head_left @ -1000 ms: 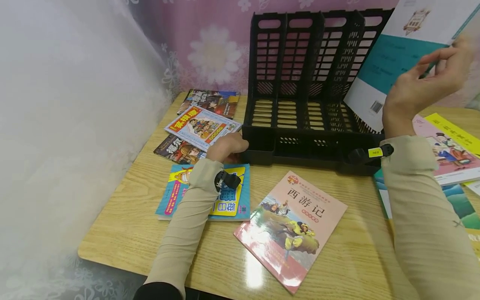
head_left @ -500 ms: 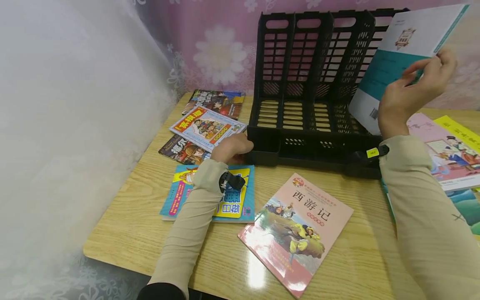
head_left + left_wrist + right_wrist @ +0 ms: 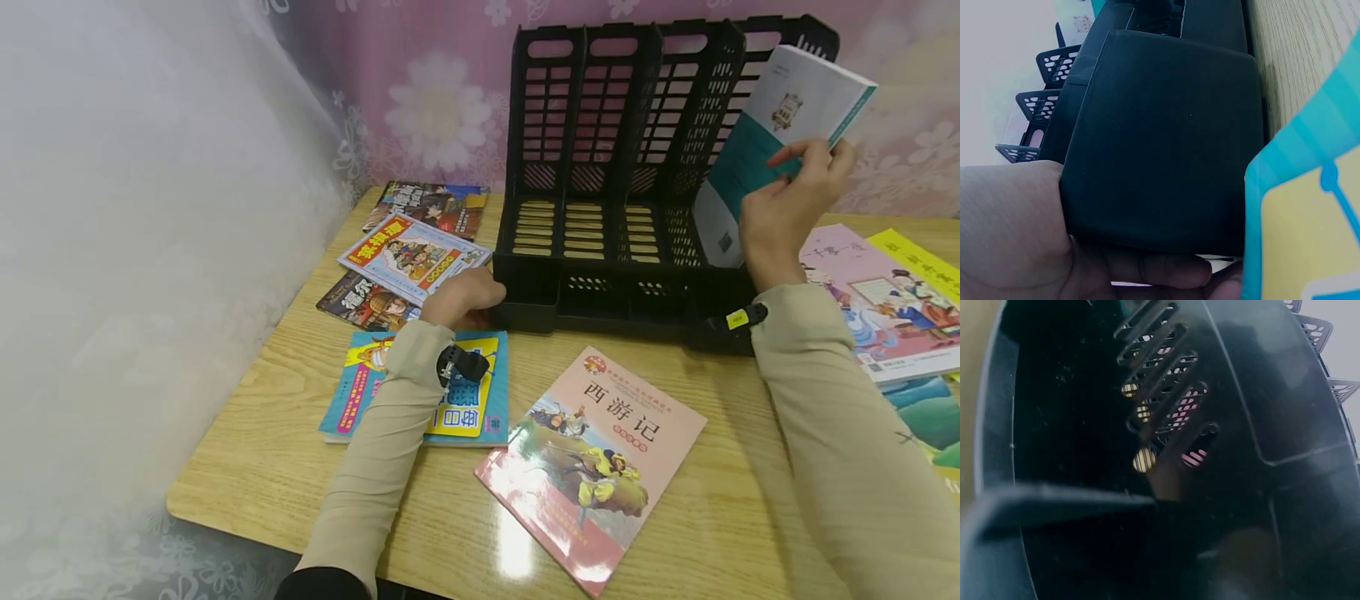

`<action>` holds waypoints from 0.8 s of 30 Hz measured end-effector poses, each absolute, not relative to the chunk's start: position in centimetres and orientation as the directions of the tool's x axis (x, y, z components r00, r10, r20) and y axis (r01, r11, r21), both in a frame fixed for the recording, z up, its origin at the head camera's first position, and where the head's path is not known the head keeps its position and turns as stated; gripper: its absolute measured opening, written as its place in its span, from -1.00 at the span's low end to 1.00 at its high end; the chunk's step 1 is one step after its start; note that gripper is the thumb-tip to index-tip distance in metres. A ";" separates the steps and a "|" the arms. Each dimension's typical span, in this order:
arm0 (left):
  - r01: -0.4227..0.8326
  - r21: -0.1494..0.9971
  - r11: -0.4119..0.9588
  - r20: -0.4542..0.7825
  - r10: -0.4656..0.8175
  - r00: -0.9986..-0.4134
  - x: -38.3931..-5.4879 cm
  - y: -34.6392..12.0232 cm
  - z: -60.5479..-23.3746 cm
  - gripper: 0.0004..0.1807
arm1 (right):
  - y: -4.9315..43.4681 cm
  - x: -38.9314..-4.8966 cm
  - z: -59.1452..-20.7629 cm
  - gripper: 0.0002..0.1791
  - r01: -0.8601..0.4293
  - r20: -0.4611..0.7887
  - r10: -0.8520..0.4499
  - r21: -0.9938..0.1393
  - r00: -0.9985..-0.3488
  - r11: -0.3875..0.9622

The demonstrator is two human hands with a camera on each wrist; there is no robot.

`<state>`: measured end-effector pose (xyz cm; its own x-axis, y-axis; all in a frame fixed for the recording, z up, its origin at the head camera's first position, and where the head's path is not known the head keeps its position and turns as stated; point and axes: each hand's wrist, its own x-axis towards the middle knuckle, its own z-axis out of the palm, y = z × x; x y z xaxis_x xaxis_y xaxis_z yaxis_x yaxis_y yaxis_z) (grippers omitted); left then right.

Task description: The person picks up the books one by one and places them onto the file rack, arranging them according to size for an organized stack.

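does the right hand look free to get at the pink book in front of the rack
Probably not: the right hand grips the teal-and-white book at the right end of the black rack and would need to let go. The pink book lies in the open.

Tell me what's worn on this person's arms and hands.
Left sleeve and right sleeve are beige, the right bearing a dark X. Left wristband and right wristband are black, the right with a yellow label. Left hand and right hand are bare.

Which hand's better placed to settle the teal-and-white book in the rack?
Probably the right hand: it holds the book at the right end of the rack, while the left hand is at its left front corner.
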<state>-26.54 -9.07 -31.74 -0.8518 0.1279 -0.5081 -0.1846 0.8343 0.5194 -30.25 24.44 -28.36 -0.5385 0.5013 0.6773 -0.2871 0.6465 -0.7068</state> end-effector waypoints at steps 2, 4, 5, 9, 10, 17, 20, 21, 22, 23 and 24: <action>-0.188 0.520 0.833 -0.506 0.124 -0.854 -26.5 -9.0 -31.8 -0.78 | 25.0 -30.2 -28.5 -0.55 -0.243 0.650 0.505 -0.718 -0.568 0.652; -0.190 0.521 0.832 -0.505 0.121 -0.855 -26.5 -9.0 -31.8 -0.78 | 25.4 -30.1 -28.7 -0.47 -0.213 0.636 0.501 -0.718 -0.587 0.663; -0.191 0.521 0.832 -0.506 0.121 -0.854 -26.6 -8.9 -31.8 -0.78 | 25.6 -29.9 -28.8 -0.42 -0.205 0.633 0.496 -0.715 -0.594 0.668; -0.186 0.508 0.841 -0.512 0.121 -0.850 -26.5 -9.0 -31.8 -0.77 | 25.8 -29.4 -29.1 -0.36 -0.257 0.672 0.478 -0.694 -0.566 0.672; -0.188 0.508 0.841 -0.513 0.120 -0.850 -26.5 -8.9 -31.9 -0.77 | 25.8 -29.3 -29.1 -0.40 -0.280 0.685 0.482 -0.692 -0.546 0.666; -0.212 0.540 0.815 -0.507 0.114 -0.854 -26.5 -8.8 -32.2 -0.79 | 27.0 -28.1 -27.7 -0.50 -0.137 0.601 0.502 -0.714 -0.622 0.687; -0.214 0.557 0.803 -0.509 0.126 -0.852 -26.5 -8.9 -32.2 -0.79 | 28.2 -27.4 -26.8 -0.35 0.072 0.368 0.411 -0.666 -0.834 0.742; -0.217 0.564 0.797 -0.511 0.130 -0.850 -26.5 -9.0 -32.1 -0.79 | 28.5 -27.2 -26.6 -0.31 0.109 0.286 0.374 -0.648 -0.882 0.753; -0.218 0.570 0.792 -0.512 0.135 -0.848 -26.5 -9.1 -32.1 -0.79 | 28.9 -27.1 -26.5 -0.29 0.128 0.219 0.334 -0.631 -0.917 0.765; -0.218 0.573 0.790 -0.515 0.140 -0.846 -26.6 -9.1 -32.0 -0.79 | 29.1 -27.1 -26.5 -0.27 0.130 0.172 0.301 -0.630 -0.938 0.765; -0.218 0.574 0.789 -0.516 0.142 -0.845 -26.6 -9.2 -32.0 -0.81 | 29.2 -27.1 -26.6 -0.27 0.125 0.157 0.284 -0.632 -0.946 0.765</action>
